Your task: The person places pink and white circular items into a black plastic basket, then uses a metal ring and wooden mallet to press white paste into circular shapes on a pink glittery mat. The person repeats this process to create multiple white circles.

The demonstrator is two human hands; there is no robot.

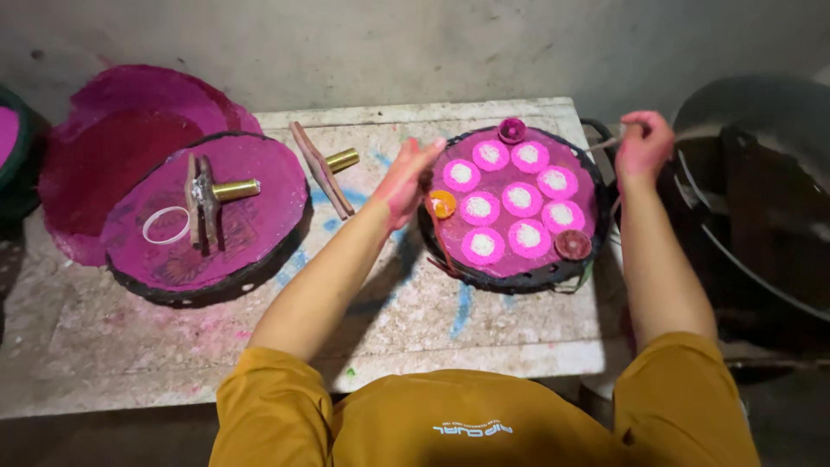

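Round black-rimmed tray (519, 278) sat at 3 o'clock on the table (484, 333), coated magenta, packed with nine pink discs (520, 198) with white centres. Left hand (406, 177) hovered flat and open at its 9 o'clock edge. Right hand (644, 143) pinched a thin stick (605, 143) at 2 o'clock, beside a big dark basin (761, 216).

No packages, signs or screens in view. Only marking: a small white printed logo (472, 428) on the chest of the mustard-yellow shirt (450, 415), bottom centre of the head view, seen upside down. Thin, horizontal, one line, white on yellow.
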